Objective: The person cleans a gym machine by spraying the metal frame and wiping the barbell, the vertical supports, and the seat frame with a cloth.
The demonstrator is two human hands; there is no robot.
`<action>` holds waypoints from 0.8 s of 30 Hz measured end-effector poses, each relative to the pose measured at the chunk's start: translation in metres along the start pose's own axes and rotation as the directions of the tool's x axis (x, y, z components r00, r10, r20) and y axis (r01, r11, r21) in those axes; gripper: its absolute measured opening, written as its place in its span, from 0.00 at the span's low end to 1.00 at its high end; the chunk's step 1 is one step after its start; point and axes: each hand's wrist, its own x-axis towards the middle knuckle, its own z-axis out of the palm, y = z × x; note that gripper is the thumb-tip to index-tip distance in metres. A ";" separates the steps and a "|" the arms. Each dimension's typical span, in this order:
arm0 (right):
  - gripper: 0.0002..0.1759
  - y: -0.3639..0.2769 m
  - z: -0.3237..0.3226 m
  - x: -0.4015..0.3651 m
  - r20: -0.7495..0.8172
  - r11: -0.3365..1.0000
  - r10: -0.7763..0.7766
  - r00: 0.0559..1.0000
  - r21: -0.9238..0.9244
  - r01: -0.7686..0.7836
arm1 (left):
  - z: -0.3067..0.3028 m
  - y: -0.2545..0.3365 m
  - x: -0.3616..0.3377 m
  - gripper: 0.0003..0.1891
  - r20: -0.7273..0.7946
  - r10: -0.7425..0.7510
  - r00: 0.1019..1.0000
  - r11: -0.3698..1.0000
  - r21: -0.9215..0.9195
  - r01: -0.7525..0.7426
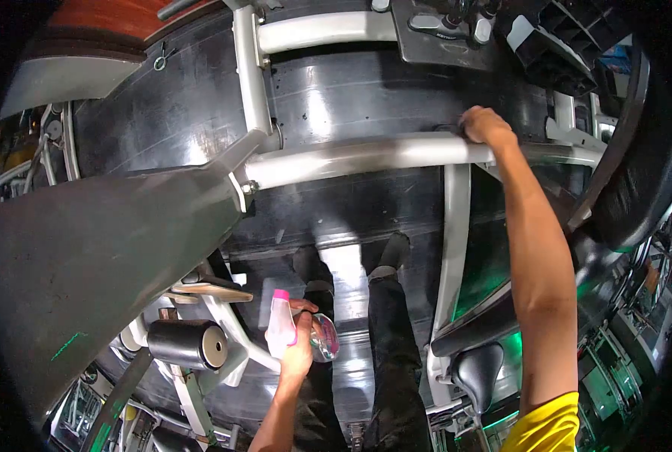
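My left hand (298,354) is wrapped around a spray bottle (326,339) low in the view, in front of my legs. The bottle has a clear body, a white trigger head and a pink nozzle, and it is tilted. With the arm stretched far forward, my right hand (489,126) is closed at a curved silver-grey machine bar (373,154), its fist overlapping the bar's far side. A small dark patch shows just left of its fingers; I cannot tell what that hand holds.
A large dark grey panel (110,248) fills the left side. Below it sits a black roller pad (187,344). A black padded seat (645,181) stands at right, and a grey plate (434,45) with black parts lies at the top. My feet (391,252) are on dark flooring behind the bar.
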 end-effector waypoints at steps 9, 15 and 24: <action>0.22 -0.120 0.044 -0.117 -0.458 0.067 0.083 0.885 0.888 0.454 | -0.011 0.004 -0.018 0.05 0.014 -0.010 1.000 0.999 0.046 0.009; 0.19 -0.252 0.087 -0.172 -0.759 0.490 -0.215 0.614 0.460 0.741 | -0.011 0.004 -0.029 0.05 0.013 -0.050 0.999 0.997 0.055 0.049; 0.37 -0.119 0.132 -0.161 -0.626 0.615 -0.550 0.553 0.145 0.775 | -0.017 0.012 -0.026 0.05 -0.024 0.009 1.000 0.987 0.162 -0.005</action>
